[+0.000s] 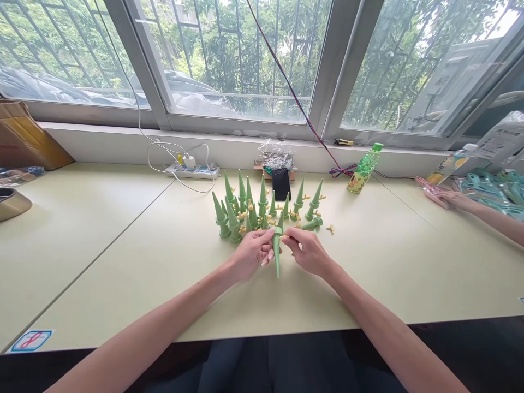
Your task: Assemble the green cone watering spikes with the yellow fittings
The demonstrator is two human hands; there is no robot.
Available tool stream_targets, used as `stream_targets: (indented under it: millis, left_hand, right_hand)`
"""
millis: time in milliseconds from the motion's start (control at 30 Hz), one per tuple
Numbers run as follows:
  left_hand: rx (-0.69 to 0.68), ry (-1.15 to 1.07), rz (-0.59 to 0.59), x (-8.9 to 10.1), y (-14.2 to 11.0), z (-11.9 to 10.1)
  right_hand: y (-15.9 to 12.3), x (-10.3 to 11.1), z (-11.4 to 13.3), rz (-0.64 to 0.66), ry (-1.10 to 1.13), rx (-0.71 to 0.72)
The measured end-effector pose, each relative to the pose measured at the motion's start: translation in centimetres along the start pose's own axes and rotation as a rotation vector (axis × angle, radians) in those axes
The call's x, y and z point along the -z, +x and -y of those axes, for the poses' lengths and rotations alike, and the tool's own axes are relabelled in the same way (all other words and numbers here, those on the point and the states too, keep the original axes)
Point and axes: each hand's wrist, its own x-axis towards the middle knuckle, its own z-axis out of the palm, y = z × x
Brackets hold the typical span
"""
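Observation:
My left hand (254, 249) is closed around the collar of a green plant watering spike (277, 256), whose tip points down toward me. My right hand (309, 252) pinches a small yellow valve (283, 238) at the side of that collar. How deep the valve sits in it cannot be made out. Beyond my hands stand several green watering spikes (233, 224), tips up, many with yellow valves at their sides. One green spike (313, 224) lies on its side near my right hand. A loose yellow valve (330, 229) rests to its right.
Behind the spikes lie a black phone (281, 184) and a power strip (194, 172) with white cables. A green-capped bottle (364, 169) stands at the back right. At the far right, another person's hand (456, 201) touches a pink item beside bagged goods (491, 188).

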Motion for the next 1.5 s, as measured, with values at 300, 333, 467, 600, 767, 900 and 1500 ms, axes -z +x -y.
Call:
stream_targets:
  millis: [300,333,467,600,767,900,1500]
  left_hand:
    - [-0.19,0.253,-0.039,-0.2,-0.3,0.2]
    - [-0.219,0.287,-0.05,-0.2,-0.4,0.1]
    - [-0.345,0.377,-0.103,-0.8,-0.8,0.0]
    - [-0.465,0.416,-0.12,-1.2,-1.1,0.1]
    - [-0.468,0.409,-0.112,-1.2,-1.0,0.2]
    - [-0.41,0.369,-0.105,-1.1,-0.9,-0.1]
    - [-0.146,0.138,-0.097,-0.7,-0.5,-0.1]
  right_hand:
    - [0.1,0.2,0.3,-0.003,0.032,-0.069]
    - [0.1,0.2,0.3,-0.004,0.04,-0.077]
    - [0.1,0.3,0.5,-0.015,0.102,-0.133]
    - [0.0,0.4,0.5,-0.007,0.209,-0.206]
    - [0.0,0.4,0.4,0.022,0.286,-0.259]
    - [0.0,0.4,0.4,0.031,0.282,-0.27]
    - [0.1,0.2,0.4,0.022,0.19,-0.207]
